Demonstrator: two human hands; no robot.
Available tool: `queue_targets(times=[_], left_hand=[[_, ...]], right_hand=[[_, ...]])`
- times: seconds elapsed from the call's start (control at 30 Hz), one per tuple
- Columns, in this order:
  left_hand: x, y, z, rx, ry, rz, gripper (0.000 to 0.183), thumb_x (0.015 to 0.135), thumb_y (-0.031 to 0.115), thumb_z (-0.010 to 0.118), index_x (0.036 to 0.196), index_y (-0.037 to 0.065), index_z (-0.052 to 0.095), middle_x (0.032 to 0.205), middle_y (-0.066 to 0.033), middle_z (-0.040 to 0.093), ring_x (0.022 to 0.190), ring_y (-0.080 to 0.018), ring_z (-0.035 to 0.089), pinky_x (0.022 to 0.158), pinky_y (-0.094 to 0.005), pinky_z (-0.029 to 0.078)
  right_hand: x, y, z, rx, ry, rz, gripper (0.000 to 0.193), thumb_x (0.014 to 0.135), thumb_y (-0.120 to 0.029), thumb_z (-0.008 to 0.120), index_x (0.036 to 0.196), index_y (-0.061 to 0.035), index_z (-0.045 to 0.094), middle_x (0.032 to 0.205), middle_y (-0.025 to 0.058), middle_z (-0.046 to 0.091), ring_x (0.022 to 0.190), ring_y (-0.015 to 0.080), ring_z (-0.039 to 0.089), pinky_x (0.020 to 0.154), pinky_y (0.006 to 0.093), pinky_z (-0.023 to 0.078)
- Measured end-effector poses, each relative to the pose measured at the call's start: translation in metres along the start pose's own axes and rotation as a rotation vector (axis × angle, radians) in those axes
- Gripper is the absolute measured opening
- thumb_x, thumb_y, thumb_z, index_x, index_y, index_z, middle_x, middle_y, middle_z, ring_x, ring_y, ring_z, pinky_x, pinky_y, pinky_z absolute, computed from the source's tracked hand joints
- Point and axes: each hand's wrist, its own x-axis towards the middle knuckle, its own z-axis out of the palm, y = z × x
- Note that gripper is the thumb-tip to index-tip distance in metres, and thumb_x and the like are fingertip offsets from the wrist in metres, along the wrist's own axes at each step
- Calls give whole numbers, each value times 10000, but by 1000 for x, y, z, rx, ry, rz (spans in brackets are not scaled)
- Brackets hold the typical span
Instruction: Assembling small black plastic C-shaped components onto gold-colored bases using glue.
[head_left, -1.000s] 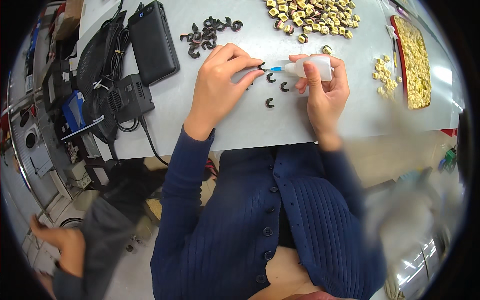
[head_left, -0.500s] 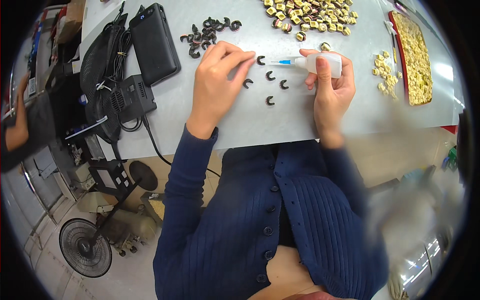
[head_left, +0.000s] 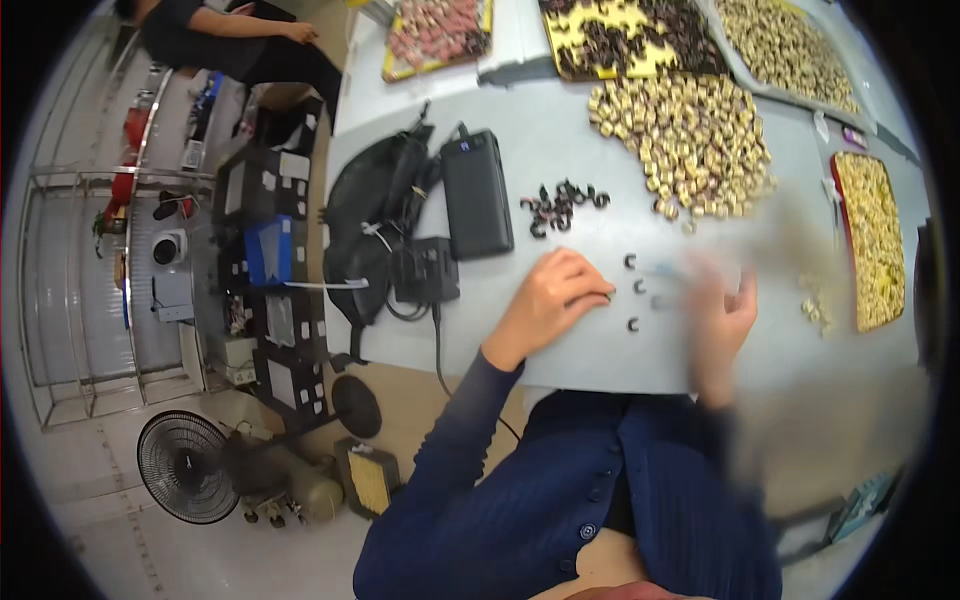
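My left hand [head_left: 553, 302] rests low over the table with thumb and forefinger pinched together. A bit of a small dark C-shaped piece shows at those fingertips. Smeared by motion, my right hand [head_left: 722, 318] is around a small white squeeze bottle, whose blue needle tip [head_left: 671, 268] shows as a faint streak pointing left. Between the hands lie several loose dark C-shaped pieces, among them an upper one [head_left: 630, 261] and a lower one [head_left: 633, 325]. Beyond my left hand is a heap of the same dark pieces [head_left: 560, 208].
A black power bank [head_left: 476, 195], cables and a black box [head_left: 428, 272] occupy the table's left. Many yellowish pieces [head_left: 690, 145] are heaped at the back, before filled trays. A red-rimmed tray [head_left: 856, 300] stands right. Another person [head_left: 240, 40] is at far left; a fan [head_left: 188, 466] stands below.
The view has shifted, so the table now sits lower and further right, with more trays showing behind. My left fingers have closed at a C-shaped piece. My right hand has become blurred.
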Motion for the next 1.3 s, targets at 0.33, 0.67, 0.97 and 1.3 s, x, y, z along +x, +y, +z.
queue_targets(times=[0.33,0.67,0.97,1.3], left_hand=[[-3,11,8,60,45,-4,236,683,48,782,903,78,702,880,-40,651,876,-244,572,805,-337,468],[-1,4,12,21,103,-44,427,678,24,777,1086,72,660,929,-22,698,955,-231,570,854,-352,468],[0,5,14,13,113,-62,484,672,43,787,1133,93,649,898,11,711,957,-213,556,865,-336,450],[0,5,13,15,118,-66,519,663,42,791,1157,102,643,896,15,712,944,-213,552,858,-329,454]], right_hand=[[0,-3,0,-120,-42,-153,165,952,-128,582,1036,-29,480,1022,136,687,577,44,478,530,177,403],[0,-1,8,69,-173,-94,175,967,-154,562,1071,-38,483,1041,159,684,594,45,492,560,186,435],[-5,-5,11,-6,-278,-85,167,942,-109,597,1039,-28,489,1024,139,688,612,41,505,564,172,435],[-5,-4,14,-51,-296,-86,171,938,-107,604,1033,-25,489,1025,147,689,620,50,522,576,183,450]])
